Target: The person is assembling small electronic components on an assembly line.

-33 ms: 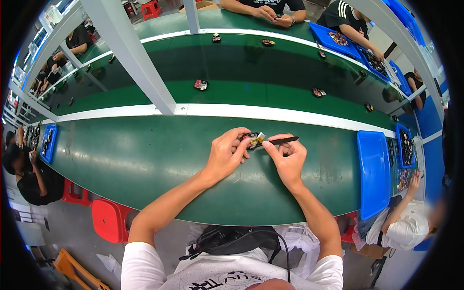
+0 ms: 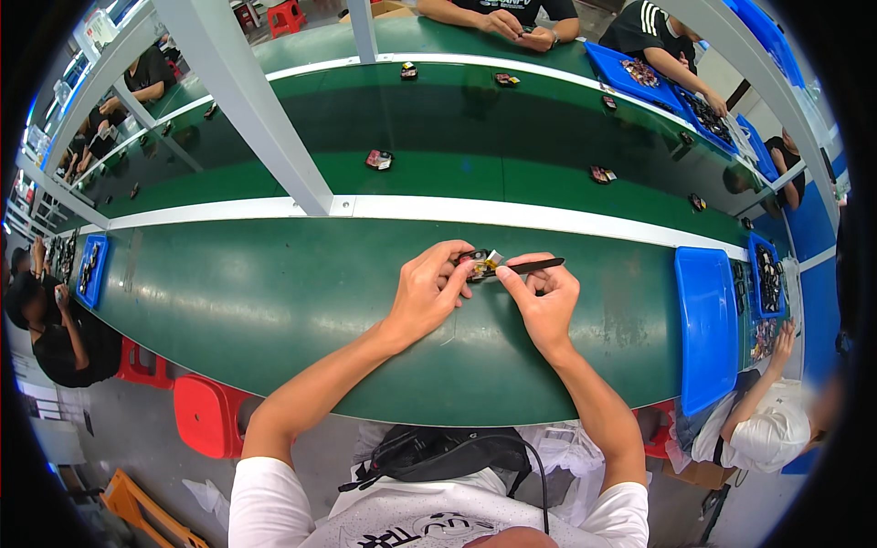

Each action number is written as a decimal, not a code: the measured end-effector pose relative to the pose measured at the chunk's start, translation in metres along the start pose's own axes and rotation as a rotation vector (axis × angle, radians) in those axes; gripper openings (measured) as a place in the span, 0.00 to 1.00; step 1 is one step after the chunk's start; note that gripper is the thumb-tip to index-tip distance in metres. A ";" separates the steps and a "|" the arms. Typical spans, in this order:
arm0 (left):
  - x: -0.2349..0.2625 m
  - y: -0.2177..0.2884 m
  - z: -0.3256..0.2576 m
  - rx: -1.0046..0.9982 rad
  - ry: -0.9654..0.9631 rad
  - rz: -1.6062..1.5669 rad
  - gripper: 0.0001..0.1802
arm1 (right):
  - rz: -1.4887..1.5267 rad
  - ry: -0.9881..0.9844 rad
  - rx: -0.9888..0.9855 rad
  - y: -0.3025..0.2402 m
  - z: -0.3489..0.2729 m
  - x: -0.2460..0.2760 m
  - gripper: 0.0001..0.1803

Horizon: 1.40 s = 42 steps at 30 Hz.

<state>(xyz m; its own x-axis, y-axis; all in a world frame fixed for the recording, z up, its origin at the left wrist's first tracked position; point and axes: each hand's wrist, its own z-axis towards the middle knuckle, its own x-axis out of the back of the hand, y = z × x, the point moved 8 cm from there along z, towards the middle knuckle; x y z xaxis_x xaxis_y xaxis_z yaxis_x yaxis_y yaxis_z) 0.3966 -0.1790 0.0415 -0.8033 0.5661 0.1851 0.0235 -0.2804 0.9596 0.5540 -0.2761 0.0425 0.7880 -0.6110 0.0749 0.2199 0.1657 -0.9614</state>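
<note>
Green bench, left hand half-hiding small part

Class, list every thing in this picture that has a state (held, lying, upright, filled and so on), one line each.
Left hand: fingers closed on the small dark and yellow part.
Small dark and yellow part: held above the green belt.
Right hand: gripping the slim black tool.
Slim black tool: level, tip at the part.
Flat blue plastic tray: lying flat on the belt.
Green belt: bare beneath the hands.
</note>
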 end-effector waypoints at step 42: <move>0.001 -0.009 0.004 0.047 -0.057 -0.183 0.14 | 0.302 -0.126 -0.259 0.011 0.002 -0.007 0.07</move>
<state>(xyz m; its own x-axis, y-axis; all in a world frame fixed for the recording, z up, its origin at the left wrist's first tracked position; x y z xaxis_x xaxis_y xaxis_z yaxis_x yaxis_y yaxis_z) 0.3979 -0.1729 0.0338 -0.7617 0.6477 0.0166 -0.0911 -0.1324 0.9870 0.5524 -0.2685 0.0323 0.8629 -0.4624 -0.2039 -0.1711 0.1123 -0.9788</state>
